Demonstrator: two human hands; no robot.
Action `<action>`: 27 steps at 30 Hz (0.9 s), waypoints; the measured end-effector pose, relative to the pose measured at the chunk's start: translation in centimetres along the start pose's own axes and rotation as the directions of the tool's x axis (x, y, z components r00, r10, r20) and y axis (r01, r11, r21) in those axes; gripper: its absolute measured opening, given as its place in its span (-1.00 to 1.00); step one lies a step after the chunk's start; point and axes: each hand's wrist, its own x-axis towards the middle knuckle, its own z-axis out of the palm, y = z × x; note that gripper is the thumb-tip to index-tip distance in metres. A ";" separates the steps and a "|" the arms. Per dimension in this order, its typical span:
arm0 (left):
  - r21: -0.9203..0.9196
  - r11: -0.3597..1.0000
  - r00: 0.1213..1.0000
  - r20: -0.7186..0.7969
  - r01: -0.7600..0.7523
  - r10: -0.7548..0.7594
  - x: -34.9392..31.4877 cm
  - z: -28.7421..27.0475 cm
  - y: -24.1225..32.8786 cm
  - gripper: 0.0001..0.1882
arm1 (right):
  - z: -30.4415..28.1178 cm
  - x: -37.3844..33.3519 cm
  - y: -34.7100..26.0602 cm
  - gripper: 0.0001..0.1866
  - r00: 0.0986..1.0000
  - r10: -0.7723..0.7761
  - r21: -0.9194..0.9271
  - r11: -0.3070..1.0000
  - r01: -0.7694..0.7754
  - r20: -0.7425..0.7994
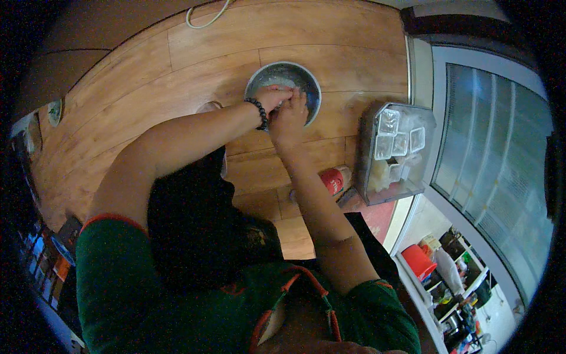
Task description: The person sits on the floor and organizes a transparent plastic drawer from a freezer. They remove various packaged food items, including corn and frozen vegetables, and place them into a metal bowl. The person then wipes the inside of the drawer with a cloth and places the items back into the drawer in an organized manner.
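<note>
Both my hands are inside a round metal bowl [313, 82] standing on the wooden floor. Something pale and wet-looking lies in the bowl, but its kind is unclear. My left hand [273, 98], with a dark beaded bracelet [257, 112] at the wrist, reaches in from the left with its fingers bent together. Against it, at the bowl's near side, is my right hand [289, 123], its fingers pressed together and meeting the left fingertips. Anything between the hands is hidden by the fingers.
Right of the bowl stands a grey plastic bin [370, 177] holding several clear plastic boxes [386, 144]. A red item [333, 181] sits beside my right forearm. Farther right is a sliding glass door [489, 135]. A pale cable loop [203, 25] lies at the far edge.
</note>
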 end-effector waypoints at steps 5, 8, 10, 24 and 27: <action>0.313 0.937 0.988 0.075 -0.154 0.137 0.8 -1.7 1.8 -0.76 | -1.9 -1.2 -1.6 -0.55 0.993 -0.078 0.141 0.988 0.065 0.088; 0.352 0.911 0.976 0.105 -0.216 0.191 1.1 -1.6 1.8 -0.78 | -3.4 -1.3 -2.6 -0.62 0.995 -0.099 0.293 0.952 0.087 0.026; 0.417 0.882 0.975 0.108 -0.221 0.193 -0.7 -0.7 3.3 -0.78 | -4.0 -1.1 -2.8 -0.67 0.999 -0.046 0.376 0.926 0.037 0.013; 0.667 0.690 0.955 0.124 -0.281 0.269 0.7 0.4 1.6 -0.73 | -4.2 -1.0 -1.2 -0.90 0.999 0.016 0.402 0.916 0.000 -0.038; 0.683 0.648 0.935 0.164 -0.338 0.315 1.1 -0.3 1.5 -0.78 | -4.6 -0.5 -0.9 -0.88 0.998 -0.054 0.407 0.911 0.066 -0.042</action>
